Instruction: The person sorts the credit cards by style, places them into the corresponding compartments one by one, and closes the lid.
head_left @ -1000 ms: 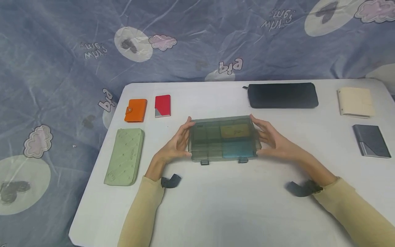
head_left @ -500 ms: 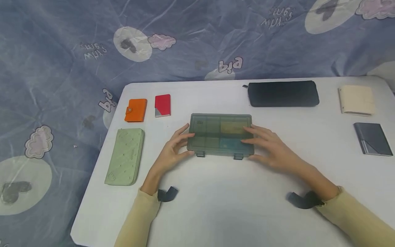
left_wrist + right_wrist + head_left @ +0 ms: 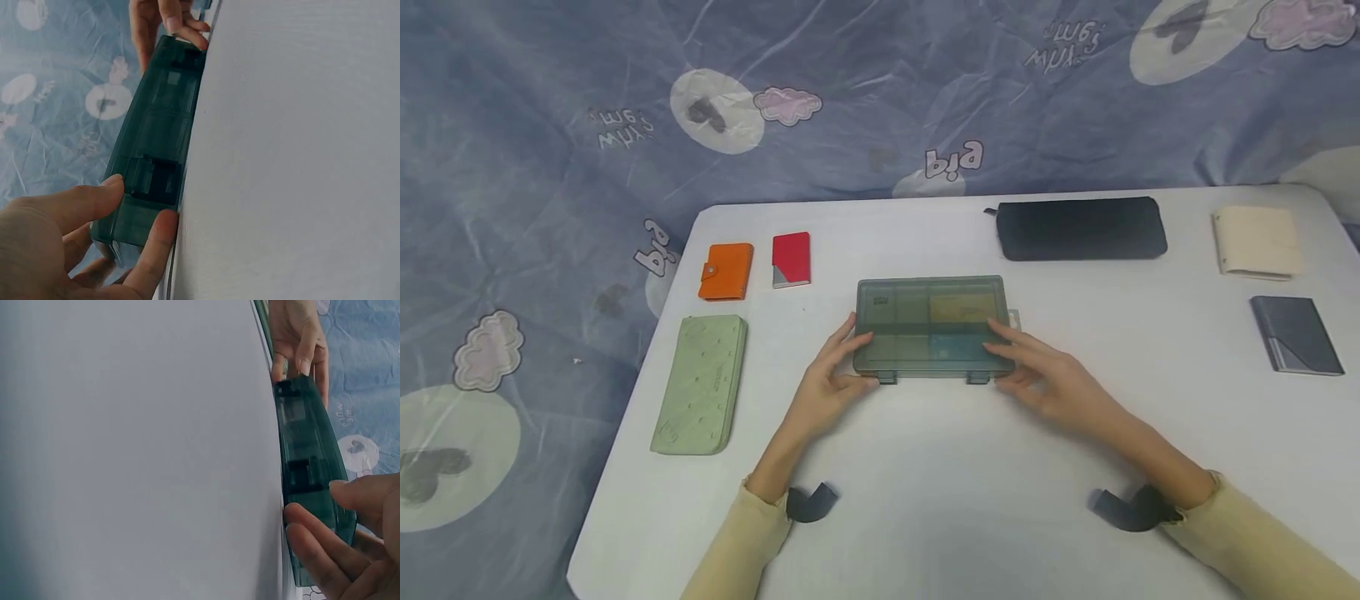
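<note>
A translucent dark green plastic compartment box (image 3: 917,354) lies flat near the middle of the white table, its lid down. Through the lid show a yellow piece and a blue piece in the right-hand compartments. Two latches, one of them the left latch (image 3: 887,377), face the near side. My left hand (image 3: 823,392) grips the near left corner, with one finger on the lid and others round the end. At the near right corner my right hand (image 3: 1060,379) holds the box, fingertips on the lid and front face. Both wrist views show the box's front side between the hands.
To the left lie a green wallet (image 3: 700,387), an orange snap holder (image 3: 726,272) and a red card case (image 3: 792,260). A black zip pouch (image 3: 1081,229) is at the back. On the right are a cream notebook (image 3: 1257,242) and a dark grey card case (image 3: 1297,335).
The box has come down from a slight tilt to lie flat, a little further left. Both hands have shifted from its short ends to its near corners.
</note>
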A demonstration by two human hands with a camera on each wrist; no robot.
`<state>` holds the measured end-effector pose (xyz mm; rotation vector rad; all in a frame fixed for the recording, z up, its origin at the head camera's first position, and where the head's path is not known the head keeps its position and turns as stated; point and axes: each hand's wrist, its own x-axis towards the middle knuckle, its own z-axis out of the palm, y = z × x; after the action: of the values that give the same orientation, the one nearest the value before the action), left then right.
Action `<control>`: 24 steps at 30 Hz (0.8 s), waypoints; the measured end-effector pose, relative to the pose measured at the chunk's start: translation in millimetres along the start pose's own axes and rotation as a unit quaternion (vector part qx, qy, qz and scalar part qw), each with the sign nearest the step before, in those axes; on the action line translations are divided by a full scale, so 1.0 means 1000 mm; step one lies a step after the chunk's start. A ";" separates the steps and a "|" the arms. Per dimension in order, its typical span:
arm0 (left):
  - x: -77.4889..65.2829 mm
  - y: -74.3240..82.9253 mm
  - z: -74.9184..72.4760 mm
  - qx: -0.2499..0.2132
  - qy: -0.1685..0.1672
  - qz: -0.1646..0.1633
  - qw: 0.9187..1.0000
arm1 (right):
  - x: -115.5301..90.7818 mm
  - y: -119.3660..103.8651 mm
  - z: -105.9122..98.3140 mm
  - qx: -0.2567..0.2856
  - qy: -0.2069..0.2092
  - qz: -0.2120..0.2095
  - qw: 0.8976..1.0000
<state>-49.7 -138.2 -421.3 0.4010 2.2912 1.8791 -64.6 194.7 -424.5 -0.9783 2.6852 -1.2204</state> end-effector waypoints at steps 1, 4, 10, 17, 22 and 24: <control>0.000 -0.001 0.001 -0.008 -0.003 0.001 1.000 | -0.001 -0.001 0.001 0.010 -0.004 0.003 1.000; -0.001 -0.003 0.002 -0.034 -0.010 0.008 0.999 | -0.003 -0.002 0.005 0.026 -0.009 -0.002 1.000; 0.000 -0.004 0.004 -0.070 -0.021 0.010 0.997 | -0.004 -0.006 0.012 0.043 0.007 -0.007 0.999; -0.001 -0.005 0.004 -0.082 -0.036 -0.006 0.996 | -0.004 -0.015 0.016 0.070 0.033 0.004 0.997; 0.000 -0.005 0.004 -0.077 -0.041 -0.023 0.996 | -0.004 -0.021 0.018 0.101 0.046 0.024 0.994; 0.000 -0.004 0.004 -0.067 -0.036 -0.030 0.997 | -0.004 -0.023 0.019 0.128 0.049 0.031 0.990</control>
<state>-48.8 -134.9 -426.5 0.3721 2.0941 1.9427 -43.6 172.4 -422.7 -0.8154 2.5197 -1.5867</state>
